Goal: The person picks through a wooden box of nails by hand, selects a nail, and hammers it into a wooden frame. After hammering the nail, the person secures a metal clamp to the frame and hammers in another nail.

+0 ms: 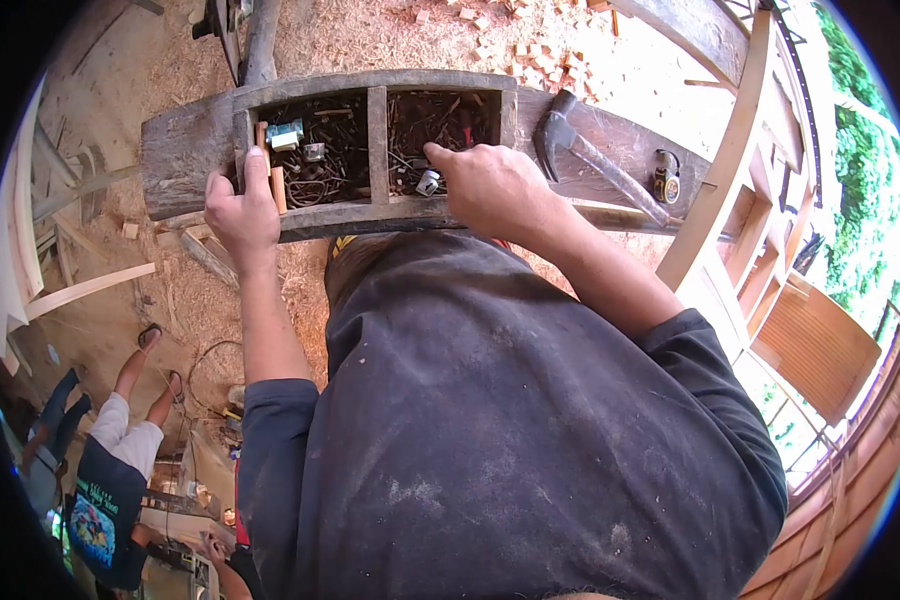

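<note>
A wooden nail box point(377, 140) with two compartments lies across a plank in front of me. Loose dark nails point(345, 125) fill both compartments. My left hand point(242, 210) is closed around the box's left end wall, thumb on the inner side beside a thin light wood strip point(278, 188). My right hand point(500, 190) reaches over the front edge into the right compartment. Its index finger is stretched out among the nails, and the other fingers are curled and partly hidden. Near it lies a small whitish metal piece point(428, 182). A blue and white small box point(285, 135) sits in the left compartment.
A claw hammer point(605, 160) rests on the plank point(655, 135) to the right, with a small yellow-black bottle point(667, 177) beyond it. Curved timber point(720, 170) rises at the right. Wood blocks point(545, 65) and shavings cover the ground. Another person point(120, 460) is at lower left.
</note>
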Tool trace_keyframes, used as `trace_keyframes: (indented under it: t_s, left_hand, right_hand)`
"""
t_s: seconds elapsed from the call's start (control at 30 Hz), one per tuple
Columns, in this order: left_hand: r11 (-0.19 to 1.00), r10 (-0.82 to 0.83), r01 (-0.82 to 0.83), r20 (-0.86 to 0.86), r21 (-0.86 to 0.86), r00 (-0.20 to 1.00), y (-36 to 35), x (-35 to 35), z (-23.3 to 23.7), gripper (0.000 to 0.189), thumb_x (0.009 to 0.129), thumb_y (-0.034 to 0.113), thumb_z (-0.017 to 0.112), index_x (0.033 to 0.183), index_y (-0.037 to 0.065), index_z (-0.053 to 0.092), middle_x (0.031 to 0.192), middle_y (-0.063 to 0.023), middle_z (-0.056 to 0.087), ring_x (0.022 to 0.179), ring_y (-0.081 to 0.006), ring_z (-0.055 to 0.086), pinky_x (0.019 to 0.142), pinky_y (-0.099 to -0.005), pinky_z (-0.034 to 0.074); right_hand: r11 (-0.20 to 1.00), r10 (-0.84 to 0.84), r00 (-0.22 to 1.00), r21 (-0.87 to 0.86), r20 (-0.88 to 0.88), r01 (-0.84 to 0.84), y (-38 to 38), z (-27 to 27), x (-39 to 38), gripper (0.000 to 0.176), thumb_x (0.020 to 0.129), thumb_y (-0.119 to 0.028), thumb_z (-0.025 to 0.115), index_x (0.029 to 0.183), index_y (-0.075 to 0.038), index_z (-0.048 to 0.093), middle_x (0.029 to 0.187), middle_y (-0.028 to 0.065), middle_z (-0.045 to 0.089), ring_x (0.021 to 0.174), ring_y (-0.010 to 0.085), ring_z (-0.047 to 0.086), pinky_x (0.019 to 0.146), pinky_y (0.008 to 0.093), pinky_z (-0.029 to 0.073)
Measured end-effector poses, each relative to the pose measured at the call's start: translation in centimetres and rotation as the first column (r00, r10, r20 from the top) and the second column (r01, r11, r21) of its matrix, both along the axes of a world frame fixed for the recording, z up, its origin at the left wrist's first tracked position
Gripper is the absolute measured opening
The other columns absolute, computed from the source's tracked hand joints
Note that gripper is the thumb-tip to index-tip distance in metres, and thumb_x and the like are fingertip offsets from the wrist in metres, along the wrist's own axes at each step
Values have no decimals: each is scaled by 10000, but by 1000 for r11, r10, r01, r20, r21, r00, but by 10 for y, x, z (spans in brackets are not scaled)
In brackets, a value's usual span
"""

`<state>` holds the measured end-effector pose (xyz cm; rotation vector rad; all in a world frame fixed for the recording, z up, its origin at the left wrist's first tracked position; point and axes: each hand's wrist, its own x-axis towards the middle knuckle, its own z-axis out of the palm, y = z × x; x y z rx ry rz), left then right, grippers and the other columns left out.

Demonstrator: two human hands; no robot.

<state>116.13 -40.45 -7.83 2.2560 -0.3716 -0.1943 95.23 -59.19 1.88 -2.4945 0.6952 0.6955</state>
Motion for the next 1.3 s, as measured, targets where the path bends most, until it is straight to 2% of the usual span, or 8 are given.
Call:
trace_keyframes:
  t_s: [0.33,0.53,0.93,1.0,1.07,1.17,1.23,1.3]
  left_hand:
    - [999,35,-36,-57,-23,998,-1,-2,4,489,914,428,734,1011,-51,733,932,-174,761,869,-270,711,818,-401,531]
    - [1000,3,-5,-58,-26,998,1,-1,3,493,922,413,727,1031,-68,730,917,-172,759,862,-253,708,808,-393,532]
    - [998,33,-36,-59,-45,998,0,-1,0,439,909,373,738,945,-64,733,933,-182,721,874,-327,696,809,-430,518]
    - [999,26,-28,-48,-42,999,0,0,-2,462,915,397,731,986,-60,733,931,-179,739,876,-300,704,819,-411,526]
    - [999,25,-26,-40,-33,999,2,-1,0,488,922,421,724,1027,-55,732,929,-176,757,878,-273,711,828,-392,533]
    - [1000,15,-15,-61,-5,998,0,-1,6,479,929,419,714,1026,-49,731,941,-179,756,884,-276,712,828,-394,533]
    - [999,31,-33,-76,-30,997,-1,-2,5,417,919,361,734,951,-55,732,949,-186,716,888,-333,699,819,-435,521]
    - [999,19,-21,-43,-28,999,-1,-1,4,416,920,361,734,951,-54,731,948,-186,714,886,-335,699,816,-436,521]
  right_hand:
    - [997,-73,992,-15,102,75,-6,-12,2,369,890,-87,524,1223,-35,674,858,253,719,838,423,716,771,531,562]
    - [966,-201,920,-86,336,243,-27,-19,8,261,922,-241,627,1107,-97,742,984,198,741,954,391,710,872,487,560]
    - [989,3,978,-144,207,28,-22,-49,28,194,928,-183,634,1059,-66,717,1022,178,719,979,385,691,857,492,551]
    - [980,-195,924,25,329,198,-25,-38,24,219,935,-198,643,1078,-43,702,1015,206,707,951,393,690,848,462,550]
    - [842,-515,792,367,328,395,-32,-32,16,227,979,-220,650,1064,-12,680,917,113,707,792,261,679,760,357,541]
    - [315,-820,572,836,3,448,-53,-21,-7,161,1057,-172,579,1094,-32,650,866,30,635,715,99,594,643,254,490]
    - [33,-864,487,950,-129,309,-53,-10,-20,149,1058,-142,563,1095,-25,648,921,43,647,725,105,601,662,259,510]
    - [-22,-865,469,948,-177,317,-52,-7,-28,154,1053,-138,569,1108,-19,651,932,44,649,728,118,607,671,276,513]
